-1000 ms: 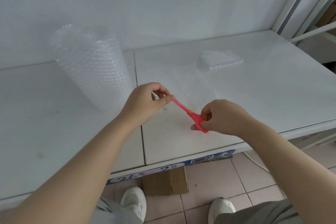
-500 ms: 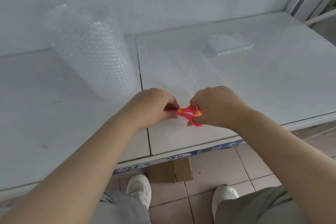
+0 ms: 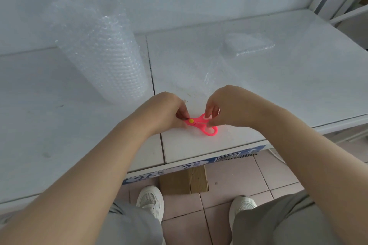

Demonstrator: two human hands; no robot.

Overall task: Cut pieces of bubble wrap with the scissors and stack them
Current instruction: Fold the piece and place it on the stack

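The scissors [image 3: 199, 123] are pinched at the blades by the left hand [image 3: 165, 111] and at the loops by the right hand [image 3: 233, 105], likely for regripping.

Both hands hold the pink scissors [image 3: 201, 123] above the white table [image 3: 298, 89]: left hand [image 3: 165, 113] at the blades, right hand [image 3: 229, 108] at the handles. A bubble wrap roll [image 3: 99, 51] stands upright at left.

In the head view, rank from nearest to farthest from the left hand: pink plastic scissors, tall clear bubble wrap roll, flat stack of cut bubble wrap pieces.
1. pink plastic scissors: pinched by the left hand.
2. tall clear bubble wrap roll: just beyond, left.
3. flat stack of cut bubble wrap pieces: far right.
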